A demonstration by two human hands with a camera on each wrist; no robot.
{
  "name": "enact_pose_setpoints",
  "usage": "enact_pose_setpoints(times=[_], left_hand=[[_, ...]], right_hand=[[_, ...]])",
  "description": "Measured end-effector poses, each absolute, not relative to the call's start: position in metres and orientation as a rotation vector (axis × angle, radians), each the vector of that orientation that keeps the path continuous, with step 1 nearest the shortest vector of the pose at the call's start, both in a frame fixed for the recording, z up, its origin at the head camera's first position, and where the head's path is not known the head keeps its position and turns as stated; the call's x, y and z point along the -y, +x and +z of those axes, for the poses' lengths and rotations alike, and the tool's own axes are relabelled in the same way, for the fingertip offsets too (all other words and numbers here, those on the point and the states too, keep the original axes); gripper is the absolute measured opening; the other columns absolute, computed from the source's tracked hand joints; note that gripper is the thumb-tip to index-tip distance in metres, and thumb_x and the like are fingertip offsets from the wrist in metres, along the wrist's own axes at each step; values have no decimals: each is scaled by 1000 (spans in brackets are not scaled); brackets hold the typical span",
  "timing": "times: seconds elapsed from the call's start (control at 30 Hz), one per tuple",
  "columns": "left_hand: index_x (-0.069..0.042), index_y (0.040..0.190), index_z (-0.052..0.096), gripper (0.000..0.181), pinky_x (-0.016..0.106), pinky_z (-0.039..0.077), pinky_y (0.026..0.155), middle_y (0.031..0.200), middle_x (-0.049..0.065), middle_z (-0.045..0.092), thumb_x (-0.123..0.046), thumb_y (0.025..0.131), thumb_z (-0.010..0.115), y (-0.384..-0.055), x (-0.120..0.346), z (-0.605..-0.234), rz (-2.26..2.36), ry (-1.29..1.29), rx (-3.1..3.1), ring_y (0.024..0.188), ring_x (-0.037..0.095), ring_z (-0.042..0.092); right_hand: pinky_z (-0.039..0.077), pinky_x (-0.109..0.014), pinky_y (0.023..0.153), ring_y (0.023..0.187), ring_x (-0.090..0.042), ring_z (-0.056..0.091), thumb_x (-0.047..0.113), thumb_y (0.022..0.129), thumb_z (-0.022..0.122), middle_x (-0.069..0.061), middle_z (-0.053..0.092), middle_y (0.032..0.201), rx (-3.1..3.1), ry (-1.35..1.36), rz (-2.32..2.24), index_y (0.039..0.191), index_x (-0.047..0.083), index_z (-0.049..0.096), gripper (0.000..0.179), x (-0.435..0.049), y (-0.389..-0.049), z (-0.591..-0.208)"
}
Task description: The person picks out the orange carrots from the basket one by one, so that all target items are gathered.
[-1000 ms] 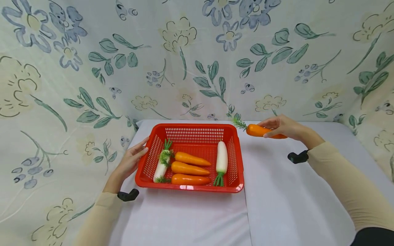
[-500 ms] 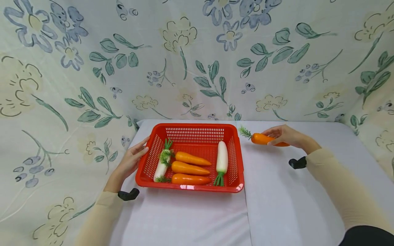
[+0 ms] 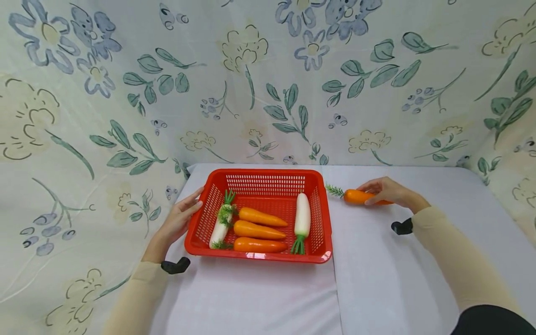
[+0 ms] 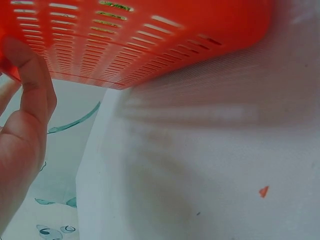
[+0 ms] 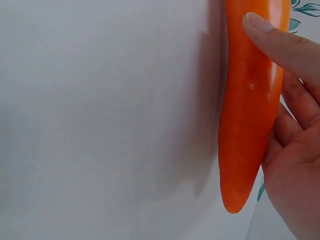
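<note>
My right hand (image 3: 386,191) grips an orange carrot (image 3: 356,196) with a feathery green top, low over the white table to the right of the basket. In the right wrist view the thumb presses the side of the carrot (image 5: 250,105), whose tapered tip points down the frame. My left hand (image 3: 181,215) holds the left rim of a red perforated plastic basket (image 3: 264,179). Inside the basket, three carrots (image 3: 259,229) lie one in front of another. A white radish (image 3: 219,231) lies at their left, partly covered by carrot greens, and another white radish (image 3: 302,216) at the right.
The white cloth-covered table (image 3: 268,298) reaches back to a floral curtain (image 3: 251,93), which also hangs at the left and right. In the left wrist view a small orange speck (image 4: 264,191) shows on the cloth.
My right hand has lowered the carrot toward the table and shifted it slightly right. My left hand and the basket stay where they were.
</note>
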State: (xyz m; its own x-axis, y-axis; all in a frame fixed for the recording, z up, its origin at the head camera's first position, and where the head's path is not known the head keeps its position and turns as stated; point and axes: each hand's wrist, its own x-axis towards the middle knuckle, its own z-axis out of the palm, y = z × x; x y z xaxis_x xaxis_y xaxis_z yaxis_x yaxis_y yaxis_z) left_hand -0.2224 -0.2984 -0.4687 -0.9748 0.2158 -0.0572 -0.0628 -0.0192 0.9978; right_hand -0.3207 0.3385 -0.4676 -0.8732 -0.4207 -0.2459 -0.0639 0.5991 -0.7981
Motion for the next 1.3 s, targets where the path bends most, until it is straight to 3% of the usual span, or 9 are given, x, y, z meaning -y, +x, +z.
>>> enact_pose_setpoints(times=[0.6,0.9,1.07,1.3], left_hand=[[-19,157,34,56,36,58,84,128,10,57,-21,104,54,-222,298,-471,2113,155,-2078,102,18,66],[-19,157,34,56,37,58,84,129,14,55,-20,104,55,-222,297,-469,2128,168,-2044,104,19,65],[-21,157,35,57,36,58,85,131,14,53,-22,104,55,-222,297,-469,2115,143,-2059,105,18,64],[-22,156,36,57,35,58,85,130,15,53,-23,104,56,-223,297,-468,2112,134,-2069,104,18,64]], right_hand=[[36,-57,109,124,-44,51,9,81,83,-27,56,134,-2474,-386,-1174,131,-4,61,56,-339,-317,-469],[42,-56,105,124,-43,53,11,85,80,-24,57,135,-2523,-406,-1147,135,-3,57,57,-341,-320,-462],[42,-58,104,127,-44,50,11,89,76,-24,54,139,-2520,-411,-1207,138,-2,55,55,-338,-321,-447],[46,-55,102,123,-36,55,23,91,76,-18,57,138,-2573,-423,-1311,140,3,54,58,-311,-319,-409]])
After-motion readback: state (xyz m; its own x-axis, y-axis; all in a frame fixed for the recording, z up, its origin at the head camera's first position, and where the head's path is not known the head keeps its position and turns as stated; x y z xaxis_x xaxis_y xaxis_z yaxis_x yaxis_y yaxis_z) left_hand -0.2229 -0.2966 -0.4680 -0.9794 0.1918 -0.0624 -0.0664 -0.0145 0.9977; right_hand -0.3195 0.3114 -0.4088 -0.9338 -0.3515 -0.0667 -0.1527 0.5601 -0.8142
